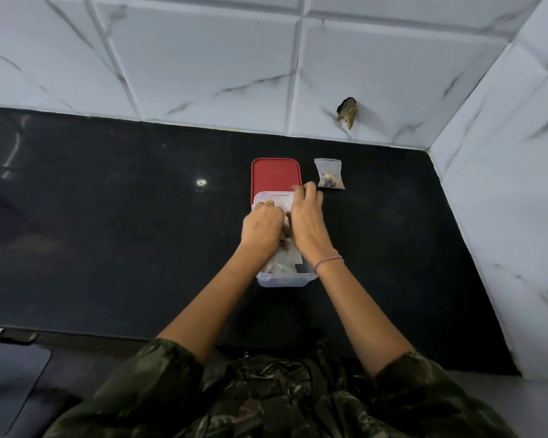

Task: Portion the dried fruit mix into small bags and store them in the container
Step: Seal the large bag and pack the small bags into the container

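A clear plastic container [282,279] stands on the black counter [124,232], with small filled bags inside it. Its red lid [274,175] lies just behind it. My left hand [261,224] is over the container with fingers curled down among the bags; what it grips is hidden. My right hand [307,216] hovers over the container's right side, fingers loosely spread and blurred, reaching toward the far right rim. One small clear bag of dried fruit [329,173] lies on the counter right of the lid, just beyond my right fingertips.
White marbled tiled walls [203,58] close the counter at the back and on the right. A dark broken spot [347,112] marks the back wall. A dark appliance edge [10,374] sits at the lower left, below the counter's front edge.
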Motion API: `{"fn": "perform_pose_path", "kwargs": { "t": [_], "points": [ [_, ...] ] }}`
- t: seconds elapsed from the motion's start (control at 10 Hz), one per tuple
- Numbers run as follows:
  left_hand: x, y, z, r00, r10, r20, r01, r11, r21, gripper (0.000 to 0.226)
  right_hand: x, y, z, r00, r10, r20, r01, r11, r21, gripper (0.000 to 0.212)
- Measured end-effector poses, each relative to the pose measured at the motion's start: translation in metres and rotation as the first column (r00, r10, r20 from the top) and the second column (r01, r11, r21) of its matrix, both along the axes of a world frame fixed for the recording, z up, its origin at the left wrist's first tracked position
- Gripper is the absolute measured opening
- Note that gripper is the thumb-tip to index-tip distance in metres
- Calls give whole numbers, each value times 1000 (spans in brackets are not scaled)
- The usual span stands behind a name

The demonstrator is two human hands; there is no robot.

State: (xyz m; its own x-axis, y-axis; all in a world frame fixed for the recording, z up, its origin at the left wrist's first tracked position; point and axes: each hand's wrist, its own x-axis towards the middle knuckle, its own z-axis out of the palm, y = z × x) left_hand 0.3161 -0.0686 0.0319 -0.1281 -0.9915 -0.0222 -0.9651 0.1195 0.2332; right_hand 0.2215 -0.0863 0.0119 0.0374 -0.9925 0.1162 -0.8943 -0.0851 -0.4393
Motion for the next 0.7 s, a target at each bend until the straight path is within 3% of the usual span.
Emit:
{"fn": "perform_pose_path", "kwargs": {
  "t": [0.1, 0.2, 0.3, 0.4, 0.6, 0.7],
  "points": [
    [-2, 1, -5, 1000, 6, -8, -6, 999, 38, 21, 0, 6, 3, 979, 163, 121, -175, 980, 98, 20],
    [-3, 1, -7, 1000, -10, 9, 9, 995, 97, 26, -1, 6, 8, 955, 171, 242, -234, 936, 262, 29],
    [-4, -1, -13, 999, -34, 33, 29, 989, 146, 32, -3, -1, 1, 978, 136, 161, -195, 873, 447, 37],
    [-4, -4, -11, 990, -106, 92, 80, 965, 248, 35, -7, -3, 1, 981, 79, 178, -161, 843, 513, 38],
    [-4, -16, -14, 990, -129, 54, 101, 929, 357, 30, -9, -7, 0, 981, 68, 184, -153, 852, 500, 34],
    [-5, -19, -12, 993, -114, 38, 91, 918, 387, 28, -7, -6, 8, 978, 163, 132, -208, 846, 491, 31]
  ]
}}
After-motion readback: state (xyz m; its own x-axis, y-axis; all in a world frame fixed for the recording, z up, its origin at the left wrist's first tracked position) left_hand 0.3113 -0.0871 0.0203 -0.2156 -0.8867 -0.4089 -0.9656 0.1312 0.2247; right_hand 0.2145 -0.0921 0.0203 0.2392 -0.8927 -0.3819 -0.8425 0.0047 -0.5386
